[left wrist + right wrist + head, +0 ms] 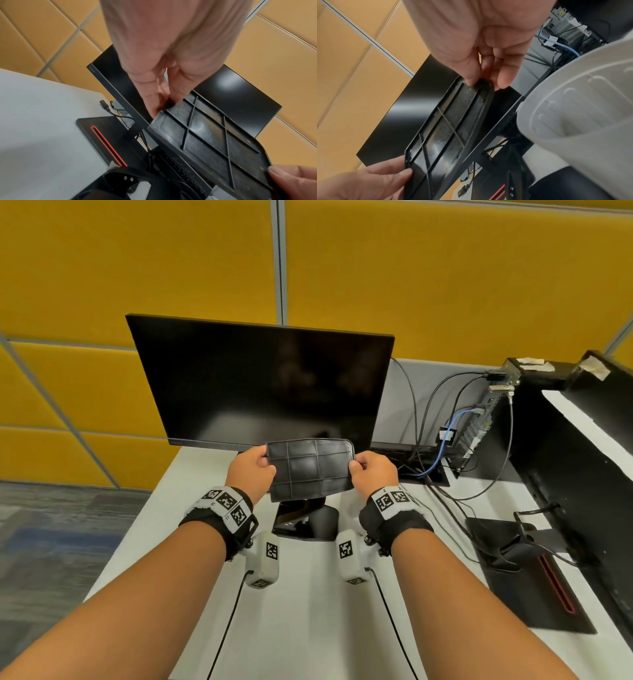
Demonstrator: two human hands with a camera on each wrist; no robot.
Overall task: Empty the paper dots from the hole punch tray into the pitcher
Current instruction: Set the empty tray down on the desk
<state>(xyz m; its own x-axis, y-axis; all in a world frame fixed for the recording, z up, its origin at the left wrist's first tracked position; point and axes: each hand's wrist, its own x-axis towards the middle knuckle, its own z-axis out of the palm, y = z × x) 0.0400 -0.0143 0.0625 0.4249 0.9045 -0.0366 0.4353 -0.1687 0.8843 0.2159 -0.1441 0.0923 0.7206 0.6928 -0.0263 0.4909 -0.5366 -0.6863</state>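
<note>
The fingers of the left hand pinch the 9 o'clock edge of the black hole punch tray, and the right hand pinches its 3 o'clock edge. The tray hangs in the air between them, ribbed side toward the person, above the white worktop and in front of the dark monitor. A grey pitcher sits at 3 o'clock in the right wrist view. A computer tower with cables stands at 2 o'clock.
</note>
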